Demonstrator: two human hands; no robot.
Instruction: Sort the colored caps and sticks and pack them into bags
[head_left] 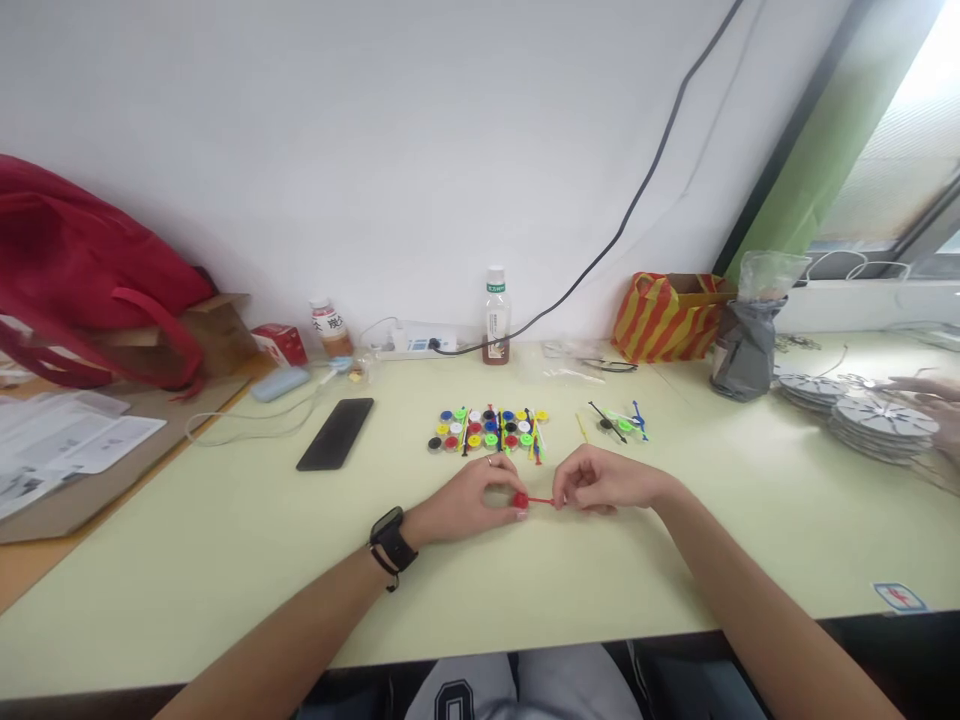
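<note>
My left hand [480, 497], with a black watch at its wrist, pinches a small red disc [520, 500] between thumb and fingertips, just above the table. A thin red plastic stick [540, 501] runs from the disc to my right hand [600, 480], whose fingers are closed on its other end. Whether stick and disc are joined or only touching, I cannot tell. Beyond my hands lie rows of small coloured discs [475, 440] with thin coloured sticks among them. Farther right are a black disc [606, 425] and a green disc [625, 427] with sticks across or beside them.
A black phone [335, 434] lies left on the table [300, 560]. Near the wall stand a bottle [496, 318], a power strip [420, 340] and a striped bag [660, 318]. Stacked metal discs [881, 425] sit at right, beside another person's hand [937, 400].
</note>
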